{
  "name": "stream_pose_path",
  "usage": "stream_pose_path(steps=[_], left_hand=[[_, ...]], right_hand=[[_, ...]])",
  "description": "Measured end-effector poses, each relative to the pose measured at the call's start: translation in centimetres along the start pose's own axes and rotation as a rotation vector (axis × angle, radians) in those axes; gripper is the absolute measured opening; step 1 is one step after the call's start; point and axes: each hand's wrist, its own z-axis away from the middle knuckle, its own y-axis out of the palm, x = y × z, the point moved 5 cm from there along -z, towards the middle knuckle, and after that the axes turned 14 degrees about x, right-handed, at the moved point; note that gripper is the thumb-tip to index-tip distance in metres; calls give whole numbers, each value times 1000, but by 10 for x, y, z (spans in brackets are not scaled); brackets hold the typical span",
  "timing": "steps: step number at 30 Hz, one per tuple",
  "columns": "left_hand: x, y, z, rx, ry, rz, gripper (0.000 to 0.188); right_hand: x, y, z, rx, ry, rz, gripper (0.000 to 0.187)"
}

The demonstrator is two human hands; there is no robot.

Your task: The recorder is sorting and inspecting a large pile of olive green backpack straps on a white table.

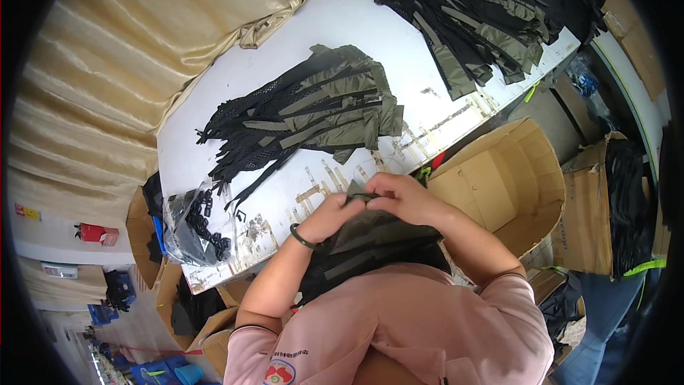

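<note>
Close in front of my body, my left hand (pixel 325 219) and my right hand (pixel 407 198) meet at the near edge of the table. Both are closed, fingertips pinching the upper end of an olive and black fabric piece (pixel 377 234). The rest of that fabric drapes down over my lap. Whatever small part lies between the fingertips is hidden. Beyond my hands, a fanned pile of olive and black fabric pieces (pixel 328 103) with straps and mesh lies on the white table (pixel 285 178). Left of my hands, black plastic buckles (pixel 205 221) lie in and around a clear plastic bag (pixel 182 237).
A larger heap of similar pieces (pixel 484 21) covers the far right of the table. An open cardboard box (pixel 491 178) stands close at my right; another box (pixel 588 207) holds black fabric. More boxes (pixel 174 299) stand lower left. A gold curtain (pixel 142 36) hangs along the far left.
</note>
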Motion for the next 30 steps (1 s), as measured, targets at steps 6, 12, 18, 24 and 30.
stream_pose_path(steps=[6,12,18,24,30], left_hand=[[50,-12,47,230,-74,-842,23],[40,-2,84,241,-295,-527,25],[105,20,68,233,-407,-1065,31],[45,26,55,343,-376,-1218,33],[-37,-22,37,-378,224,-954,23]], right_hand=[[-74,-39,58,-76,342,-69,20],[-100,-30,87,178,729,382,26],[-51,-71,-1,-372,429,606,44],[-58,-90,-100,-594,420,754,50],[-54,-64,-91,-678,66,711,17]])
